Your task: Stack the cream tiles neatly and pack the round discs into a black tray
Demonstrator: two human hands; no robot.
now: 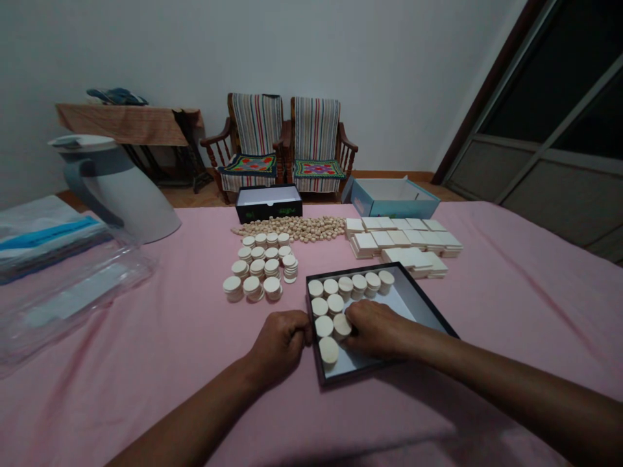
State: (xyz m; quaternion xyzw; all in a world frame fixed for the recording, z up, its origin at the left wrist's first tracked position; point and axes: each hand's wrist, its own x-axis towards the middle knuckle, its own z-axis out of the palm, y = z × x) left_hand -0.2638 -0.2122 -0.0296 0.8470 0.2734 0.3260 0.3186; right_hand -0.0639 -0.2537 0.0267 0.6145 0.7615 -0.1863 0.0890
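Tray [428, 310]: black-rimmed, near the bench's front edge, discs inside.
Left hand [278, 344]: grip curled against the tray's left rim.
Right hand [374, 327]: inside the tray, fingers closed on a disc [341, 326].
Stacks [263, 266]: behind the tray, apart.

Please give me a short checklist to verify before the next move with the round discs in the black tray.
1. Black tray lies flat on the pink cloth: ok.
2. Left hand steadies the tray's left edge: ok.
3. Right hand rests on a round disc in the tray: ok.
4. Free space remains in the tray: ok.
5. Disc stacks beside the tray stand upright: ok.
6. Grip on the disc is firm: cannot tell.
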